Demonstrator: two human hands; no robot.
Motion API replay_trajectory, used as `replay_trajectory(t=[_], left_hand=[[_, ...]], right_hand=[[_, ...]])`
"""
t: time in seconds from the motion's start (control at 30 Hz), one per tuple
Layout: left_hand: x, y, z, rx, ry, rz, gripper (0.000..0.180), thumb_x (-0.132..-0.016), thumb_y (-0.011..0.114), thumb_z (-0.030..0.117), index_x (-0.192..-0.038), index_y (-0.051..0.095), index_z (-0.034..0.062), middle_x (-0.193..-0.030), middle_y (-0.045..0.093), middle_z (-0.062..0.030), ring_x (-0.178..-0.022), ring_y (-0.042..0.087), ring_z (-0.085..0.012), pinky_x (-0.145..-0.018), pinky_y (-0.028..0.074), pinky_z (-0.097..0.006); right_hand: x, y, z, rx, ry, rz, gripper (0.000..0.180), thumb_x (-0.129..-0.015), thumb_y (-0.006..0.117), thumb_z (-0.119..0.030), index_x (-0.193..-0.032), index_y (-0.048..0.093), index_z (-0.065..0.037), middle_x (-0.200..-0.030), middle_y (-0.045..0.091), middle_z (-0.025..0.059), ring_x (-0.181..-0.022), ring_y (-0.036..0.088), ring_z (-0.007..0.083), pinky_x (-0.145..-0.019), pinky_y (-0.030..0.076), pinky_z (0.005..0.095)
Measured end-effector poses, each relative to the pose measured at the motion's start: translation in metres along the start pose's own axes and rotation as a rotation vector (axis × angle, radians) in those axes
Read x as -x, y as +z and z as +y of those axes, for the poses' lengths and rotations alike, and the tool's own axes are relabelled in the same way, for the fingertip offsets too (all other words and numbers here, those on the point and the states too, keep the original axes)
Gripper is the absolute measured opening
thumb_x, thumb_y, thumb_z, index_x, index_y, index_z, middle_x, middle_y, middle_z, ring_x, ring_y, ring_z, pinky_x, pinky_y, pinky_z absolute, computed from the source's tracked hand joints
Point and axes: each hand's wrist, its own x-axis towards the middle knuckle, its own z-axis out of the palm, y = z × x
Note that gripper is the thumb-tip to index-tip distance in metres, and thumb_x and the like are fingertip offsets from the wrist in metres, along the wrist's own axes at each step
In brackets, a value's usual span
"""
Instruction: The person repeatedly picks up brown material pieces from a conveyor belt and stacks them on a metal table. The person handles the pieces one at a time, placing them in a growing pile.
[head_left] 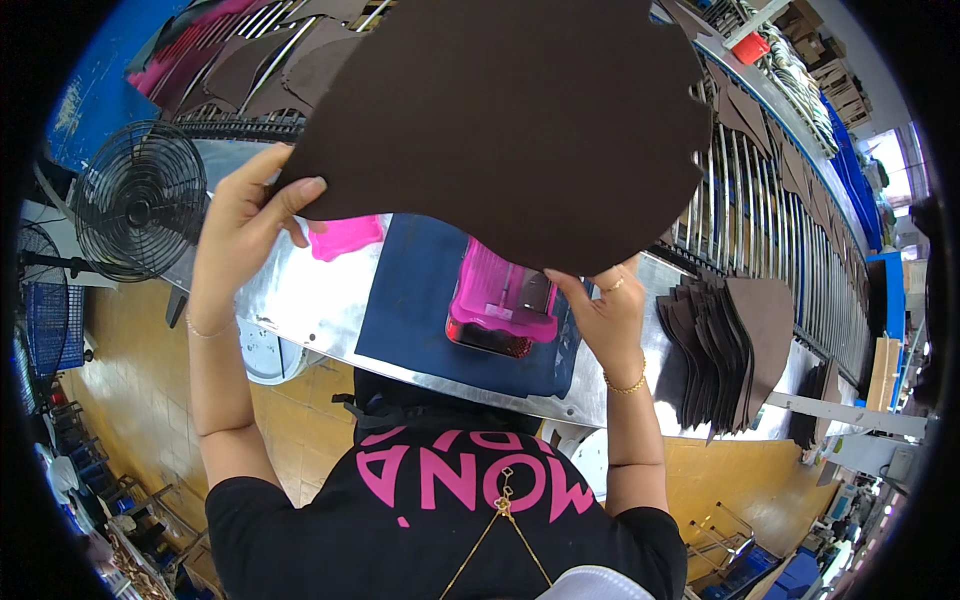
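A large dark brown cut piece of sheet material, like leather [500, 120], is held up in front of me and hides much of the bench behind it. My left hand [245, 220] pinches its lower left corner between thumb and fingers. At its lower right edge my right hand [608, 312] grips with the thumb on the near side; most of those fingers are hidden behind the sheet. Below the sheet, a bright pink ribbed thing [505, 295] with a red and black lower edge lies on a dark blue mat [415, 300]. Another flat pink piece [345, 237] is near my left hand.
A stack of brown cut pieces [725, 350] sits on the metal bench [320, 325] to the right. Beyond it runs a slatted rack [790, 230] carrying more pieces. A black caged fan [140, 205] stands at the left. More cut pieces [265, 65] lie on slats at the far left.
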Motion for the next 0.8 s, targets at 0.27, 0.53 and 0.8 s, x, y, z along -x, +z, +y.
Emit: replay_trajectory(t=[0.27,0.53,0.8], left_hand=[[-0.011,0.068,-0.02,-0.37,0.223,-0.32,0.007,-0.085,0.061,0.005,-0.091,0.06,0.0015,-0.075,0.057,-0.0072,-0.057,0.06,-0.02,-0.052,0.047,-0.03],[-0.02,0.144,-0.002,-0.43,0.553,-0.544,0.011,-0.078,0.065,0.009,-0.089,0.063,0.0089,-0.081,0.058,-0.0067,-0.068,0.061,-0.0289,-0.055,0.049,-0.037],[-0.054,0.205,0.025,-0.35,0.774,-0.512,0.009,-0.076,0.07,0.015,-0.075,0.065,0.0074,-0.086,0.053,-0.0069,-0.071,0.059,-0.0253,-0.061,0.047,-0.038]], right_hand=[[0.076,-0.037,0.038,-0.039,0.456,0.053,0.017,-0.068,0.079,-0.006,-0.084,0.071,-0.007,-0.084,0.068,0.0063,-0.081,0.058,0.024,-0.083,0.04,0.0319],[0.156,-0.107,0.064,-0.061,0.64,0.32,0.007,-0.08,0.069,0.001,-0.086,0.065,0.002,-0.073,0.062,0.0042,-0.07,0.057,0.0103,-0.064,0.045,0.0216],[0.165,-0.186,0.044,-0.167,0.666,0.444,0.011,-0.087,0.067,-0.006,-0.083,0.057,-0.005,-0.076,0.051,-0.0053,-0.067,0.04,0.0021,-0.06,0.031,0.015]])
